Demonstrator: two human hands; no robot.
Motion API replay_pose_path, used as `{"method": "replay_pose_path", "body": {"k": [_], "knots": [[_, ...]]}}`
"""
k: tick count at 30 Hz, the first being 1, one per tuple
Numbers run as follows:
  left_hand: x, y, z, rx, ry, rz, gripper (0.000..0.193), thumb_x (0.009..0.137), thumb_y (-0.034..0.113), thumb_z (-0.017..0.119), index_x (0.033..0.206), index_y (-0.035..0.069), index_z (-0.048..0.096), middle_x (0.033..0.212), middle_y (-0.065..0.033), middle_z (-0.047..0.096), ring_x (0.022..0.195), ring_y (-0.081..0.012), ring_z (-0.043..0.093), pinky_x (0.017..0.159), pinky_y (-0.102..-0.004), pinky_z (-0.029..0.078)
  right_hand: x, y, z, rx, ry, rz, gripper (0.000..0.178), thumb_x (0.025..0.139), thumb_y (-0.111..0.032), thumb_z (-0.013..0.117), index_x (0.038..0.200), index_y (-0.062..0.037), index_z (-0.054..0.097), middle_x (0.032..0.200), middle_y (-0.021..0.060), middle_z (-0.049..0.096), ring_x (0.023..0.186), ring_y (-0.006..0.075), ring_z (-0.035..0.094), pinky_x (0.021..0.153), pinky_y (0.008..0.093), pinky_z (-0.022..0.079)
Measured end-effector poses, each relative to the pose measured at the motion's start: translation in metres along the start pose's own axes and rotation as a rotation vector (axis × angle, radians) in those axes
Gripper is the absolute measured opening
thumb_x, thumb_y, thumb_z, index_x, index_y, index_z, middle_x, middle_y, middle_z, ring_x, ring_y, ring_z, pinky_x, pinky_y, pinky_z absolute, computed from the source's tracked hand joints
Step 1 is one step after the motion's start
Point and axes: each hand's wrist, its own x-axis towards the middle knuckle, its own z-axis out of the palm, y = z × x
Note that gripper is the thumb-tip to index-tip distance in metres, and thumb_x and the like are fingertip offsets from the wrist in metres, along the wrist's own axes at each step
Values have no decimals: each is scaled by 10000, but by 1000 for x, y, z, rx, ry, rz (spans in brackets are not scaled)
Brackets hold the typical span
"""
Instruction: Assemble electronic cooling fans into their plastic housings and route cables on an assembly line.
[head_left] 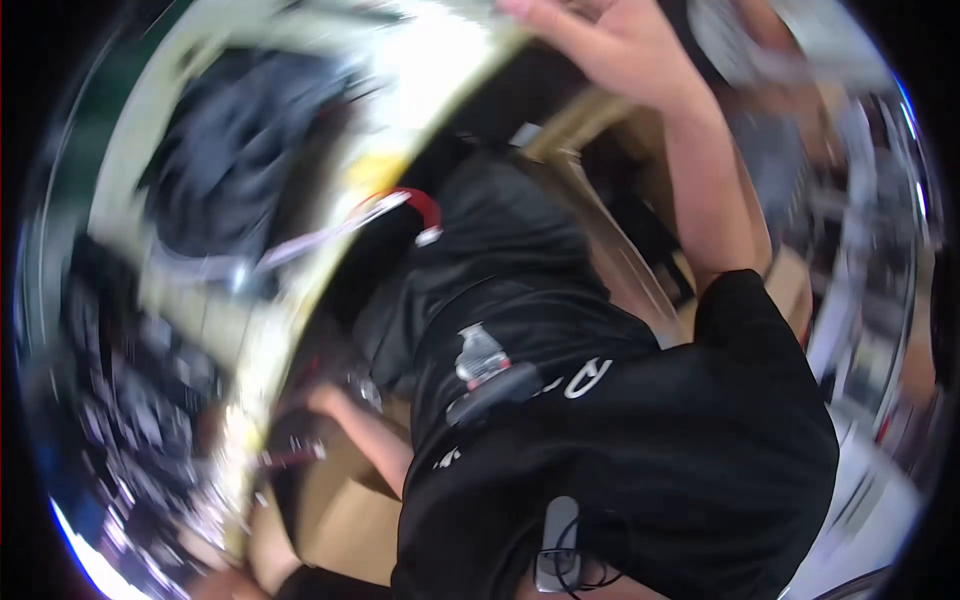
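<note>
My right hand (625, 45) is raised at the top edge, thumb stretched out and apart; its fingers are partly cut off, and it appears to hold nothing. At lower left, a dark sleeve and a blurred bare arm (262, 550) seem to be my left arm, but its fingers cannot be made out. Beside my torso, a forearm (375, 445) with a blurred hand reaches toward the table; whose it is cannot be told. A crumpled black cloth or bag (240, 150) lies on the pale table (130, 150). Near it is a curved red piece (422, 208) with a whitish strip.
An opened cardboard box (620, 250) stands beside my legs, with another brown box (350, 530) at lower left. Blurred dark items (150, 370) crowd the left side. A small grey device (560, 540) with a black cord hangs at my chest. Shelving blurs at right.
</note>
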Motion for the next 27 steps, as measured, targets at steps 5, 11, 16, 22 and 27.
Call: {"method": "replay_pose_path", "body": {"k": [5, 11, 16, 22, 27], "knots": [[111, -8, -8, -210, -329, 449, 264, 871, 212, 612, 781, -29, 671, 784, -177, 707, 597, -259, 635, 617, -381, 539, -200, 74, -73, -118, 233, 611, 409, 950, -222, 632, 1299, -18, 574, 1139, 60, 660, 1038, 120, 596, 944, 287, 466], [180, 37, -40, -400, -749, 521, 258, 868, 207, 630, 787, -35, 672, 785, -190, 705, 585, -243, 618, 610, -375, 526, -447, 244, -73, -525, 351, 1406, 681, 757, -488, 747, 1168, 43, 630, 1205, 265, 619, 1180, 375, 577, 988, 416, 462], [83, 43, -119, -494, -975, 410, 255, 865, 203, 642, 792, -39, 674, 785, -199, 704, 578, -233, 606, 605, -372, 517, -493, 272, -22, -324, -82, 1654, 845, 733, -514, 780, 1322, 22, 496, 1299, 228, 575, 1206, 350, 564, 966, 397, 493], [-158, 177, -382, -120, -782, 621, 209, 828, 124, 651, 714, -38, 583, 629, -54, 591, 595, -130, 527, 566, -310, 436, -474, 250, -76, 107, -92, 1695, 423, 842, -159, 725, 1207, 16, 601, 1016, 113, 681, 952, 246, 647, 774, 396, 535], [-222, 289, -482, -579, -904, 838, 66, 872, 6, 604, 826, -17, 562, 633, -6, 530, 594, -72, 493, 571, -211, 388, -434, 104, -147, 33, 236, 1563, 489, 840, -219, 732, 1209, 64, 581, 959, 126, 689, 876, 227, 651, 764, 364, 505]]}}
